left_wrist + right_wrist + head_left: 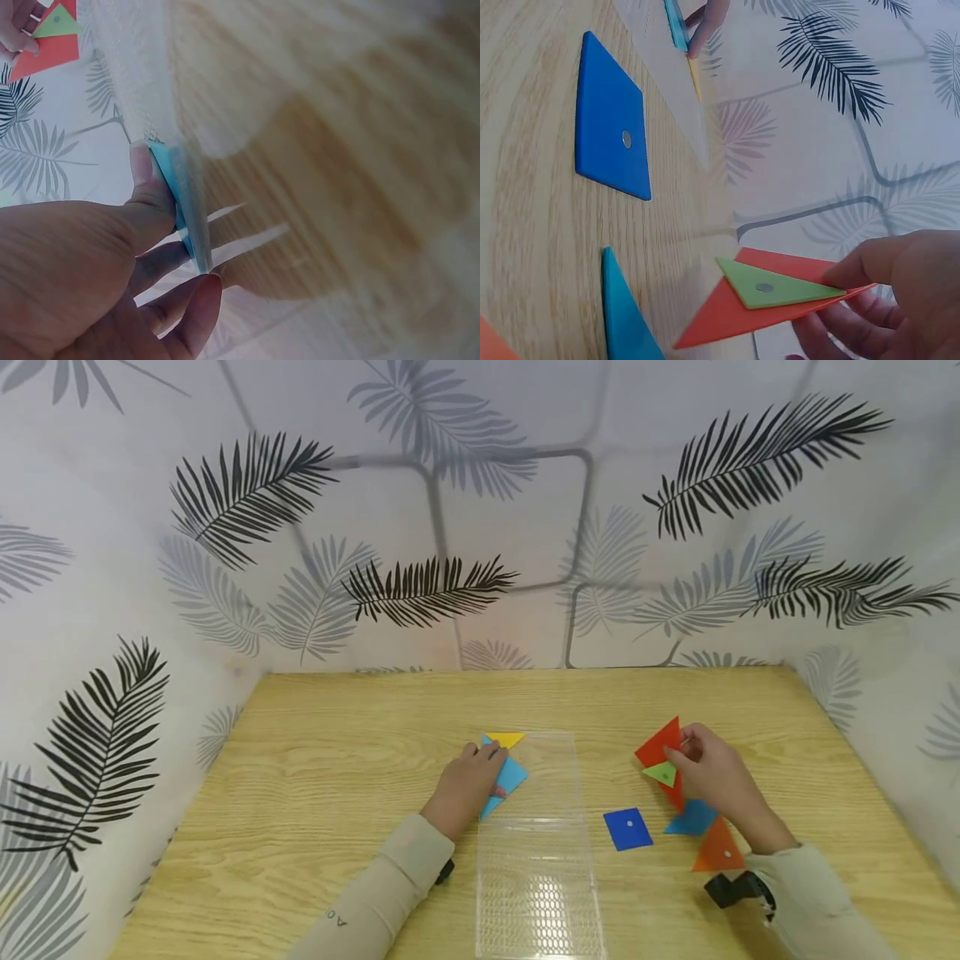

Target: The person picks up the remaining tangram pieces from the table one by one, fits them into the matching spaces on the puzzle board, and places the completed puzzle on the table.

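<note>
My left hand (467, 783) is at the left edge of a clear plastic case (536, 893), its thumb and fingers gripping a light blue triangle (513, 774) from both ends. A yellow piece (507, 739) lies at the case's far end, just beyond the fingertips. Off to the right, my right hand (712, 772) pinches a large red triangle (780, 262) together with a small green triangle (769, 286) between thumb and fingers. The green piece lies over the red one and carries a silver dot. Both are held above the table.
A dark blue square tile (628, 829) lies right of the case. Beside it, under the right forearm, are a blue piece (690, 818) and an orange triangle (718, 847). Leaf-patterned cloth (480, 527) surrounds the wooden table (337, 735).
</note>
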A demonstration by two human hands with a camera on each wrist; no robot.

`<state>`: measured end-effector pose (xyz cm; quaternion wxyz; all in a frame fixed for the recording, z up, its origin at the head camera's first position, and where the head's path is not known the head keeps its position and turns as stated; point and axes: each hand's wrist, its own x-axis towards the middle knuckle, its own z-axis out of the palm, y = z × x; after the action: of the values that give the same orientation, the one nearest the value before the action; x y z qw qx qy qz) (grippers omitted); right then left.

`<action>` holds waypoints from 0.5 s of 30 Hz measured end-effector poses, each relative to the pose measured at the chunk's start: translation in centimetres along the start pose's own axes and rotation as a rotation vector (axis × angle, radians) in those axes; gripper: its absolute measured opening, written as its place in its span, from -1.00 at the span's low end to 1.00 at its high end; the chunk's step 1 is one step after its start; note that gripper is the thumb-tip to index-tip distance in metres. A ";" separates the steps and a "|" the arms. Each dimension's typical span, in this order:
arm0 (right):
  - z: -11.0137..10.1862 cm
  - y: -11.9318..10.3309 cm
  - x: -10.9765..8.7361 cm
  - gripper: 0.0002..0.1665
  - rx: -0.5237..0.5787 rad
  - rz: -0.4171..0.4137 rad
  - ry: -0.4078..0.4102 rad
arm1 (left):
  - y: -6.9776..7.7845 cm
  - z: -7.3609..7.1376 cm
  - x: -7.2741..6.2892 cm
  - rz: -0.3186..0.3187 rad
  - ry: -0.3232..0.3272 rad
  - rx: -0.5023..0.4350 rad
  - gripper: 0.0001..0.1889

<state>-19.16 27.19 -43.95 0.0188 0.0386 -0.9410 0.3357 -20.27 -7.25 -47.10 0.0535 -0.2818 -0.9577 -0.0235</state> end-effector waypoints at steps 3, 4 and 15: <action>0.0 -0.1 0.1 -0.63 0.010 -0.015 0.042 | 0.0 0.1 0.0 0.004 0.000 0.006 -0.38; 0.1 -0.1 0.1 -0.63 0.016 -0.021 0.050 | 0.0 0.1 0.1 0.004 0.002 0.009 -0.38; 2.6 0.8 -0.4 -0.63 -0.031 -0.250 0.034 | -0.1 0.2 0.1 -0.007 -0.026 0.032 -0.36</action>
<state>-18.89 26.18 -46.52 0.0768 0.1495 -0.9335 0.3168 -20.37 -7.26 -47.27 0.0455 -0.2776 -0.9596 -0.0045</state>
